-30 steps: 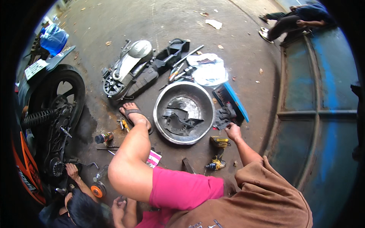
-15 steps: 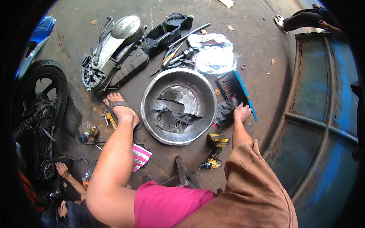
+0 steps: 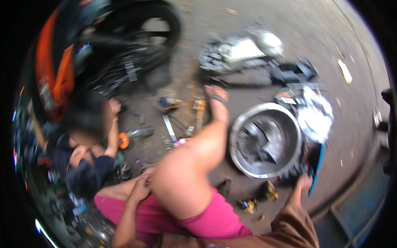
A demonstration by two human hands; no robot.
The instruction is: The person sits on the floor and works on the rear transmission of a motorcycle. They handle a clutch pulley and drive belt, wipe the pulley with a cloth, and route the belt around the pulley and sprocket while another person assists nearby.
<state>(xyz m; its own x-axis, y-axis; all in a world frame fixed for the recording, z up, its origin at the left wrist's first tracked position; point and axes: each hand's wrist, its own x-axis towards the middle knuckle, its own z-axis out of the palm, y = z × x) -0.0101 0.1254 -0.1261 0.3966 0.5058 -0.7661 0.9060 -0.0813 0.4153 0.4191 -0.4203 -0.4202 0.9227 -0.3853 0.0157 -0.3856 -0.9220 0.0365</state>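
One motorcycle [image 3: 124, 45] is standing near a co-worker's hand [image 3: 115, 106]. The left hand [image 3: 142, 187] is lying by the bent knee [image 3: 175, 175]; its grip I cannot tell. One yellow-and-black drill [image 3: 270, 191] is lying below one metal basin [image 3: 289, 142]. One dark rag [image 3: 290, 176] is lying beside one blue-rimmed tray [image 3: 316, 169], where the right hand [image 3: 305, 182] is reaching, its grip too blurred to tell. Compared with earlier, everything is appearing farther right, and the left hand is showing more clearly

Metal basin [image 3: 266, 175], shiny along its rim; dark parts [image 3: 269, 153] inside, matt. Engine cover [image 3: 244, 48], smooth silvery metal; black housing [image 3: 297, 72], duller. Plastic bag [image 3: 315, 118], glossy. Blue plastic tray [image 3: 316, 169], smooth-edged. Pink shorts [image 3: 219, 217] and brown sleeve [image 3: 295, 225], matt cloth. Floor [image 3: 343, 120], dull concrete.
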